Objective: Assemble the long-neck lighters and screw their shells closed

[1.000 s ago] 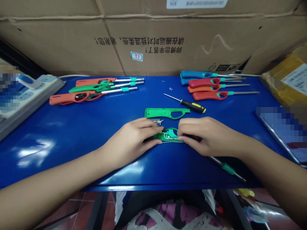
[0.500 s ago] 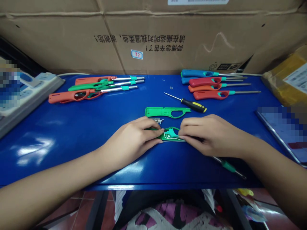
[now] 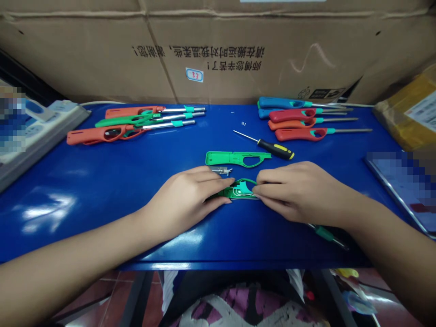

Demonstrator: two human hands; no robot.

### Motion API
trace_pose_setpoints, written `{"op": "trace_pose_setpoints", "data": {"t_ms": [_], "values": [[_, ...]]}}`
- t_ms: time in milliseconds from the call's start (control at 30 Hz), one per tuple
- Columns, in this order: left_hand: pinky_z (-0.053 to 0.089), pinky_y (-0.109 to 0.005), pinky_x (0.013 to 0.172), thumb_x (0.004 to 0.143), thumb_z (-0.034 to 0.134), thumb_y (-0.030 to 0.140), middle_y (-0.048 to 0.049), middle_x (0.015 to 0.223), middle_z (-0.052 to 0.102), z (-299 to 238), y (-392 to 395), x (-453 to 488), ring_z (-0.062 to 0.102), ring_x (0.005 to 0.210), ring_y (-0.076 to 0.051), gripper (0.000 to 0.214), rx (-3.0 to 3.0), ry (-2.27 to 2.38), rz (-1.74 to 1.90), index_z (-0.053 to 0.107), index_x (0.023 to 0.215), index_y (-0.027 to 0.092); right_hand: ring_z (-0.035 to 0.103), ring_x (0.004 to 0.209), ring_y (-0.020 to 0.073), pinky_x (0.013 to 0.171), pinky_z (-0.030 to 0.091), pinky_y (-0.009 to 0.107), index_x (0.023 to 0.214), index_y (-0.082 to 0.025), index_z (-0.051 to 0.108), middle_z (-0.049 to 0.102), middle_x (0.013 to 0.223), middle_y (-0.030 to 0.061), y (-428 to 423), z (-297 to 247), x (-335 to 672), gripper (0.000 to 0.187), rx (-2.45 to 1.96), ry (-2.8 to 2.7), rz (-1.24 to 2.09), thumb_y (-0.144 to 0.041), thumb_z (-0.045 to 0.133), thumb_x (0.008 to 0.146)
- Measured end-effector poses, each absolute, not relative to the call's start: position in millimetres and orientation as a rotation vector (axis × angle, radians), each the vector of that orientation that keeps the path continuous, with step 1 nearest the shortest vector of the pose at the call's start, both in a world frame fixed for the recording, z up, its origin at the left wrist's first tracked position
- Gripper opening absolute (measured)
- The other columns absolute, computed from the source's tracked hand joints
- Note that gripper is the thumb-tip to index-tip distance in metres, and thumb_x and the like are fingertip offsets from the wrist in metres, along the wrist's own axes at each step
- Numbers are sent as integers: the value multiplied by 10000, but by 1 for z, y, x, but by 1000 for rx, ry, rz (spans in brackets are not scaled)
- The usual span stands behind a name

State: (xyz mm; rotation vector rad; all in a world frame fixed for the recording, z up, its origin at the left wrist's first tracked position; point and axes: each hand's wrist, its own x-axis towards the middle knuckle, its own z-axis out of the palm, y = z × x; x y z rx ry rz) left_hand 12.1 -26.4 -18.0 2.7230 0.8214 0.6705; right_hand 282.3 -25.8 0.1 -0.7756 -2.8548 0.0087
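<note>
- Lying at the far left edge of the blue worktop [image 3: 102,181] is a white power strip [image 3: 51,127].
- Next comes a cluster of orange and green lighters [image 3: 132,125], nozzles pointing right, well apart from the hands.
- The left hand [image 3: 185,200] rests on the worktop, its fingers [image 3: 218,183] clamped on the left end of the open green lighter [image 3: 238,191].
- That lighter lies mid-worktop near the front edge, between both hands, its inner parts showing.
- Just behind it sit a small metal part [image 3: 221,170] and a green shell half [image 3: 236,158]; a black-and-yellow screwdriver [image 3: 272,148] lies further back to the right.
- The right hand [image 3: 299,193] has its fingers pinched together on the lighter's right part; a metal tube [image 3: 325,235] sticks out from under the wrist.
- Behind that hand, red and blue lighters [image 3: 303,120] lie with nozzles pointing right.
</note>
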Motion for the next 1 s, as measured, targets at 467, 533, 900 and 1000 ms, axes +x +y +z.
{"op": "trace_pose_setpoints", "data": {"t_ms": [467,533,900,1000], "values": [[590,-362,756,1020,561,261,-82,1018,710,-17,-31,13,673,919,-231,267,2850,843,548,732,1195,153,576,720,103,624,402,256,863,-203,735,669,871,-7,-21,-4,274,124,-1170,-2429,816,-294,683,929],[588,-364,772,1018,566,251,-83,1013,710,-18,-30,13,672,924,-229,262,2849,825,561,726,1196,144,585,732,106,643,418,253,885,-197,741,672,875,-1,-20,-6,273,110,-1162,-2405,858,-279,683,930],[500,-335,1021,983,593,171,-72,1237,646,-16,-31,15,572,1163,-199,371,2587,826,530,587,1354,181,530,671,118,595,356,260,842,-205,606,618,791,-20,-24,3,280,175,-1146,-2591,650,-325,720,899],[478,-361,1053,1000,560,162,-75,1286,609,-19,-31,14,542,1182,-206,448,2614,797,507,548,1441,237,548,682,124,592,347,260,890,-217,616,640,821,-18,-25,5,284,110,-1125,-2682,636,-286,701,893]]}}
